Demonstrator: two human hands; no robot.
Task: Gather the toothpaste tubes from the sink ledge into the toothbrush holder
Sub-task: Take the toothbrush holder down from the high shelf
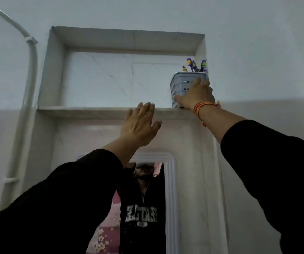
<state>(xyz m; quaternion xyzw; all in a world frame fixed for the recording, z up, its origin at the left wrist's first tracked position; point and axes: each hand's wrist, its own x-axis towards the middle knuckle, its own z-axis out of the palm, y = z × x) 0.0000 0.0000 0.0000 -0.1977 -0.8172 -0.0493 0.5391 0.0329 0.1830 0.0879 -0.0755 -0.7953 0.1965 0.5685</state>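
A pale grey perforated toothbrush holder (181,83) stands at the right end of a marble wall niche, with several purple and yellow toothbrushes (193,65) sticking out of its top. My right hand (197,96) is wrapped around the holder's front and right side. My left hand (141,123) is raised with fingers spread, its fingertips at the front edge of the niche shelf (92,109), holding nothing. No toothpaste tube or sink ledge is in view.
The niche's left part holds nothing that I can see. A white pipe (31,85) runs down the wall at left. Below the niche a white-framed mirror (169,198) reflects a person in a dark top.
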